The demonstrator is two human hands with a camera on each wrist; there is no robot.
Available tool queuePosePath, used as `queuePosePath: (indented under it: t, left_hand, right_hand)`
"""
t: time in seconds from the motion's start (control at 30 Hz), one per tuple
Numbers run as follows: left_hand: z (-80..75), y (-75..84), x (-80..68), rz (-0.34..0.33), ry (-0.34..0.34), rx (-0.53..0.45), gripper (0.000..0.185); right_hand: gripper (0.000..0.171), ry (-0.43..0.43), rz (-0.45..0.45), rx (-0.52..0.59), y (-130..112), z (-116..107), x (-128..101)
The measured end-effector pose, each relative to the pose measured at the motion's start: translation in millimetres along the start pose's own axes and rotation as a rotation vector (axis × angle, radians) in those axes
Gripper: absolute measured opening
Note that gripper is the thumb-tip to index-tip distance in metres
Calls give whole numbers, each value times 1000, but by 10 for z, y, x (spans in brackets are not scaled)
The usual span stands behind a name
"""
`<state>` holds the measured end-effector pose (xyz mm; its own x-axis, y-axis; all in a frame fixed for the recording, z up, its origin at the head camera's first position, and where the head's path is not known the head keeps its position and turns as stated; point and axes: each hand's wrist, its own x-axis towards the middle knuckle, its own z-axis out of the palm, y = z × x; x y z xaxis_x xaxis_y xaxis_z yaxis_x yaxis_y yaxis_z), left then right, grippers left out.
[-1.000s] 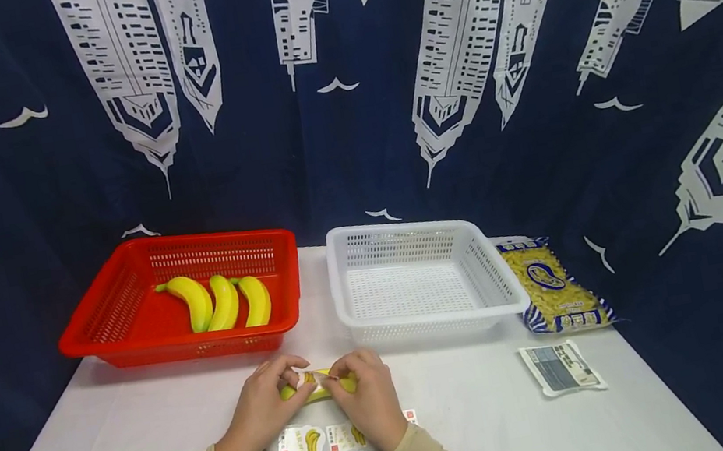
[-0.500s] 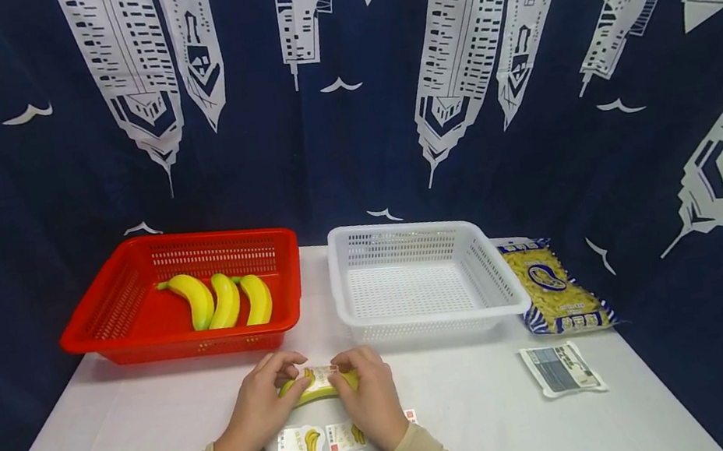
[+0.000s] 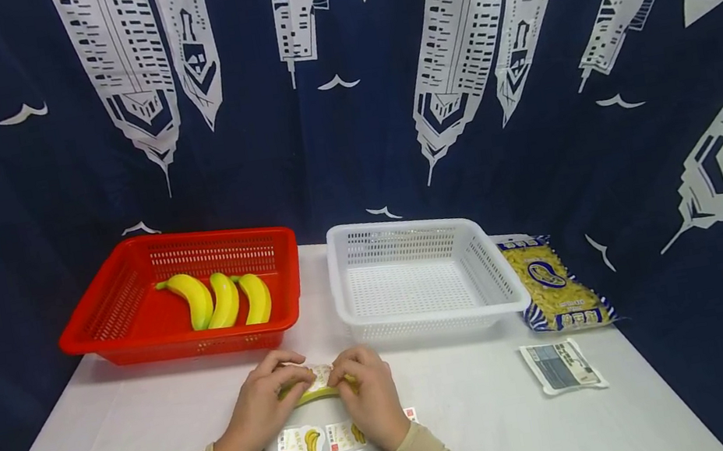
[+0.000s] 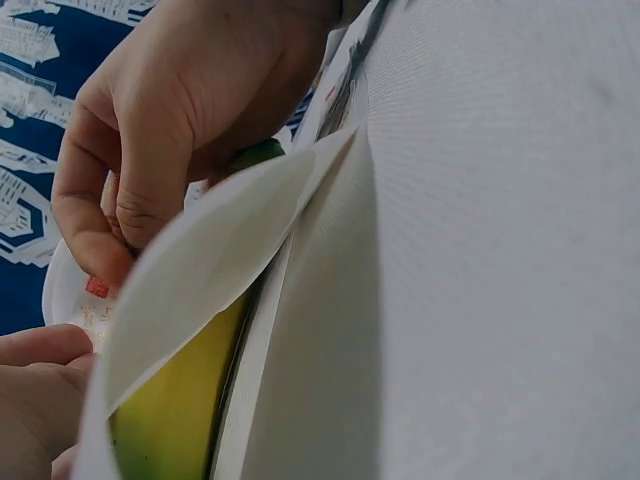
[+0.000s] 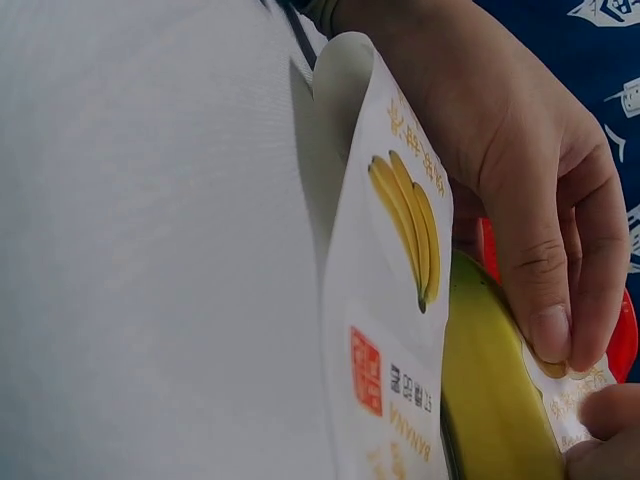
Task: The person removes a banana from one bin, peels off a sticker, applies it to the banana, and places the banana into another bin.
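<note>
A yellow banana (image 3: pixel 313 396) lies on the white table near the front edge, held between both hands. My left hand (image 3: pixel 292 379) grips its left end and my right hand (image 3: pixel 341 375) grips its right end. A small white sticker (image 3: pixel 320 379) sits on top of the banana, under the fingertips of both hands. In the right wrist view my right hand (image 5: pixel 545 290) presses the sticker (image 5: pixel 578 400) onto the banana (image 5: pixel 490 400). The left wrist view shows my left hand (image 4: pixel 140 190) curled above the banana (image 4: pixel 175 410), partly behind the sticker sheet (image 4: pixel 210 260).
A sheet of banana stickers (image 3: pixel 314 441) lies under my wrists. A red basket (image 3: pixel 130 290) at the back left holds three bananas (image 3: pixel 226 300). Beside it stands a white basket (image 3: pixel 355 321). A pasta bag (image 3: pixel 551 286) and a small grey packet (image 3: pixel 561 367) lie on the right.
The fingertips of both hands have closed in over the sticker, which now lies flatter on the banana. The banana has stayed in place.
</note>
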<state>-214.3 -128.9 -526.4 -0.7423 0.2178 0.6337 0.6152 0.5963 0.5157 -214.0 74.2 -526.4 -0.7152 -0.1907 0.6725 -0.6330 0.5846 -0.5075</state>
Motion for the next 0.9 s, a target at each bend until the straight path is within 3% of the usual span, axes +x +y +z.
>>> queuePosePath:
  t: [0.13, 0.23, 0.63, 0.9]
  left_hand:
    - [4, -21, 9, 80, 26, 20, 30]
    - [13, -25, 13, 97, 38, 16, 30]
    - [44, -28, -2, 101, 55, 31, 29]
    - [18, -6, 3, 43, 11, 45, 29]
  right_hand:
    - [27, -39, 17, -12, -15, -21, -1]
    - [28, -52, 2, -32, -18, -30, -1]
    - [30, -46, -69, -67, 14, -23, -5]
    - [32, -73, -57, -112, -17, -38, 3]
